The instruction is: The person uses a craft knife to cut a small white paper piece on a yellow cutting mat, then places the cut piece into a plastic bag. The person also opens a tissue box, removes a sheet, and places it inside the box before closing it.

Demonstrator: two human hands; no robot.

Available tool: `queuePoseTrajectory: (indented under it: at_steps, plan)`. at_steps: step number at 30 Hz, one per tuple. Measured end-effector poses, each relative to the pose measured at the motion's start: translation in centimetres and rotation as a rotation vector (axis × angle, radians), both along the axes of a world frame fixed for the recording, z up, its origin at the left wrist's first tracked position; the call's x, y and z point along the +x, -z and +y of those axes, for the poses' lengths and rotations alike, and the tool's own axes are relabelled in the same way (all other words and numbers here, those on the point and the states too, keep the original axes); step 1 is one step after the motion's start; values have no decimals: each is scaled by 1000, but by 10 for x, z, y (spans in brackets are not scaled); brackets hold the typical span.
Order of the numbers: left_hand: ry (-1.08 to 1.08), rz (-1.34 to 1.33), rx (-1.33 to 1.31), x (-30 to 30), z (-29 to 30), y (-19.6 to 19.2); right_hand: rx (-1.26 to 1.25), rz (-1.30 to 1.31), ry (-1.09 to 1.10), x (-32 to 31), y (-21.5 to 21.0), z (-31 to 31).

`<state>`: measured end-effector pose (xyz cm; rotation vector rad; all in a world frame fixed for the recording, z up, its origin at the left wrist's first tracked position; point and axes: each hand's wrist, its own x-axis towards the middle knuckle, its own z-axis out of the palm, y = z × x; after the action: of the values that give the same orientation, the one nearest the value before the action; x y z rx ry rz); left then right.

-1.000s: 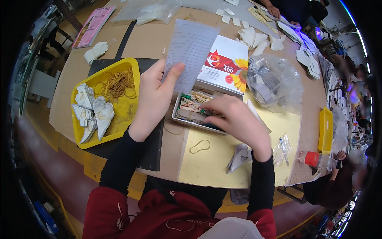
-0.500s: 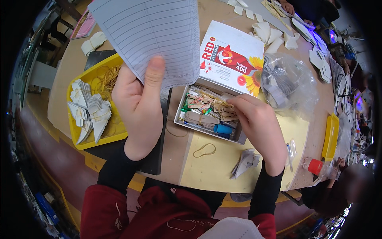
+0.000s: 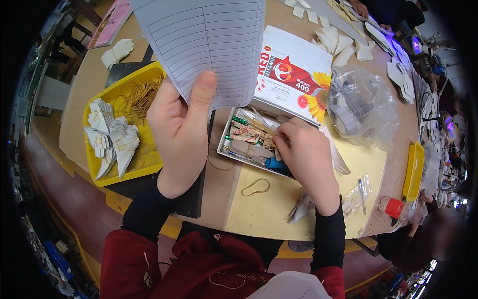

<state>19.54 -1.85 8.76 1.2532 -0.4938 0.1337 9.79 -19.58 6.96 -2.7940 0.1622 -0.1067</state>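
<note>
My left hand point(image 3: 180, 137) is closed on a sheet of lined paper point(image 3: 214, 55), the thumb pressed on its front. My right hand point(image 3: 309, 157) reaches into an open white cardboard box point(image 3: 256, 166), its fingers drawn together; what they hold, if anything, is hidden. The box's printed lid point(image 3: 286, 74) with a sunflower lies open behind it. Inside are small printed tags point(image 3: 244, 133), a banded bundle of grey pieces point(image 3: 249, 148), pens and a blue cylinder point(image 3: 275, 164). A loose rubber band point(image 3: 255, 187) lies before the box. Grey cut pieces point(image 3: 299, 209) are partly covered by my right wrist.
At left, a yellow tray point(image 3: 147, 172) holds banded white pieces point(image 3: 124, 142) and rubber bands point(image 3: 144, 97). A clear plastic bag point(image 3: 366, 107) of grey pieces lies right of the box. Farther right are a red-capped container point(image 3: 394, 208) and another yellow tray point(image 3: 414, 172). Other people sit nearby.
My right hand has moved left and deeper over the box, covering more of its contents. My left hand and the paper have shifted slightly right.
</note>
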Motion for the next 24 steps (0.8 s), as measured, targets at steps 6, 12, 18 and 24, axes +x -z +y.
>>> queuePoseTrajectory:
  at_steps: [6, 12, 18, 24]
  plan:
    - [0, 15, -4, 2, -3, 2, 555, 139, 144, -5, -32, -21]
    - [6, 69, 25, 1, -8, 0, 935, 237, 188, -11, -52, -49]
    - [34, 18, 99, -1, -5, -1, 999, 276, 153, -11, -57, -49]
    - [60, 53, 80, 0, -4, -2, 1080, 327, 148, -12, -58, -46]
